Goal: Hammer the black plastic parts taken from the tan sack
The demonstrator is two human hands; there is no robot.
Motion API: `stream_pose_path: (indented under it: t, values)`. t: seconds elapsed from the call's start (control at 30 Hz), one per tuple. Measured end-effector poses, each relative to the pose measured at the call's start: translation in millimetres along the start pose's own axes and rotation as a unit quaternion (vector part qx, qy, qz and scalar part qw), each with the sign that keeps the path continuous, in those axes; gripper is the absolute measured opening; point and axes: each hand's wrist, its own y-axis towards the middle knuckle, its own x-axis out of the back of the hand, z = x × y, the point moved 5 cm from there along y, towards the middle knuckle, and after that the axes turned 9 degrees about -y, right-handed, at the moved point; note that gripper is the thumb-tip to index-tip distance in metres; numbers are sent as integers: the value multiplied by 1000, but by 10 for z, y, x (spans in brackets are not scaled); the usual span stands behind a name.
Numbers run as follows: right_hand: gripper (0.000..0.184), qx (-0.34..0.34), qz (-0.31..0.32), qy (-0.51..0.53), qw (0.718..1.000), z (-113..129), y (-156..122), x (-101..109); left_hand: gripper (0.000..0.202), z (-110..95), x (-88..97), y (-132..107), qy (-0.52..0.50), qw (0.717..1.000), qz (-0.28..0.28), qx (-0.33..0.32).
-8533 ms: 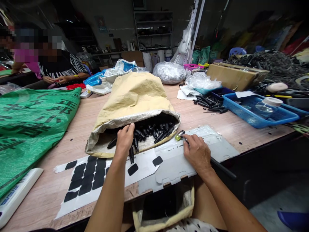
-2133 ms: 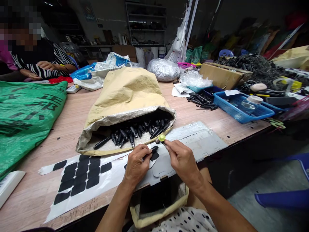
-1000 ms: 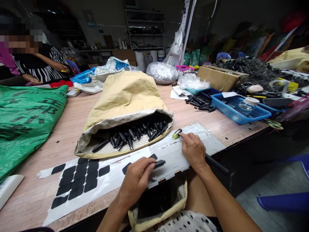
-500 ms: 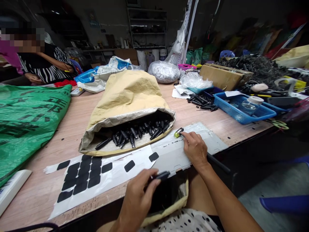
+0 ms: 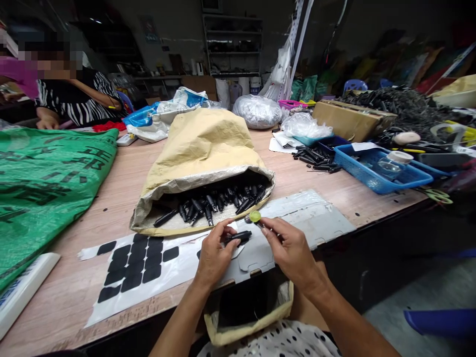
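Observation:
My left hand (image 5: 215,254) is closed around a dark, pen-like black piece (image 5: 242,236), held low over the grey board (image 5: 312,213). Gripped in my right hand (image 5: 289,250) is a small hammer (image 5: 255,216) with a translucent yellow-green face; its head is up close to the black piece, apart from it. Just beyond both hands lies a tan woven sack (image 5: 208,139), its mouth facing me, with many similar black pieces (image 5: 197,206) inside. A white sheet with black rounded stickers (image 5: 136,263) is left of my left hand.
A second open sack (image 5: 249,332) sits at my lap below the table edge. Green woven bag (image 5: 55,183) and a white box (image 5: 26,292) lie left. To the right are a blue basket (image 5: 383,173), loose black parts (image 5: 316,157) and a cardboard box (image 5: 345,119). A person (image 5: 78,99) sits far left.
My left hand has moved forward from the table edge with the black piece. My right hand has drawn left with the hammer, turning its yellow-green face toward me.

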Motion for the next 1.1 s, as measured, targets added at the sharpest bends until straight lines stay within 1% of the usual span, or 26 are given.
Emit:
stream_pose_path:
  t: [0.13,0.23,0.33,0.47,0.53,0.63,0.7,0.87,1.0,1.1]
  values:
    - [29,17,43,-6,999,124,-57,-154,51,-28,-17,6,-19,1000,1,2]
    - [31,33,37,-28,998,174,-68,-176,56,-22,-28,7,-25,1000,3,4]
    - [34,58,32,-58,996,242,-96,-190,66,-11,-27,-6,-15,1000,3,20]
    - [35,56,77,-123,988,254,-132,-248,71,-32,-13,-21,-2,999,-6,40]
    - [34,49,70,-131,988,247,-121,-214,69,-50,-14,-19,-2,999,-4,41]
    - [33,51,26,-123,991,257,-94,-109,68,-62,-17,-10,1,999,-1,42]
    - [33,52,12,-124,991,255,-96,-73,67,-57,-15,-8,6,999,-1,42]
    - [32,29,47,-141,988,151,-142,-117,64,-43,-9,-11,15,999,-3,37]
    - [31,23,-5,-138,990,12,-78,15,61,-43,-15,3,20,999,-1,39]
    - [31,-1,-31,-194,980,-187,21,139,60,-40,-16,16,23,999,-3,43]
